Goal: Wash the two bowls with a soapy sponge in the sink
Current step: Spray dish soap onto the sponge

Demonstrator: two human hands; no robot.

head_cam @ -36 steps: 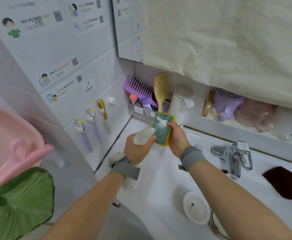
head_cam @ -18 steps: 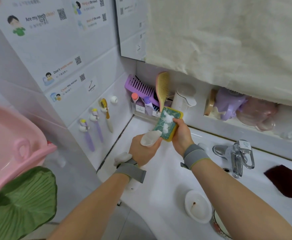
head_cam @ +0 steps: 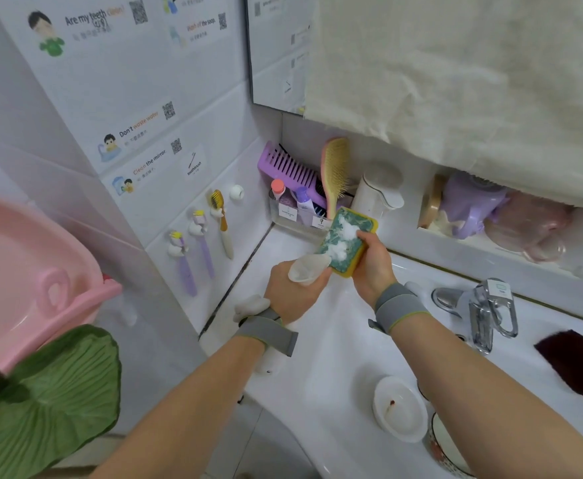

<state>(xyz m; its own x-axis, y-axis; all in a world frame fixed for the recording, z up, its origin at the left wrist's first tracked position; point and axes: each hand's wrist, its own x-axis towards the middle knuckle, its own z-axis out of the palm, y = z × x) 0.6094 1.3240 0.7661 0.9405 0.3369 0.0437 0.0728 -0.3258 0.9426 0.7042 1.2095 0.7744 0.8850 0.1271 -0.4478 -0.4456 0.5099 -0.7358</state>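
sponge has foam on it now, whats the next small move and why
Probably set the bottle in the left hand down. The sponge in the right hand already carries white foam, and both bowls, the white bowl and the patterned bowl, sit unwashed in the sink.

The green-and-yellow foam sponge (head_cam: pixel 343 247) shows a rough scouring face dabbed with white lather. The white ceramic counter (head_cam: pixel 335 340) is smooth and glossy, the chrome metal faucet (head_cam: pixel 483 312) mirror-bright. The small white bowl (head_cam: pixel 400 409) looks glazed; the cream cloth (head_cam: pixel 456 81) is matt and woven.
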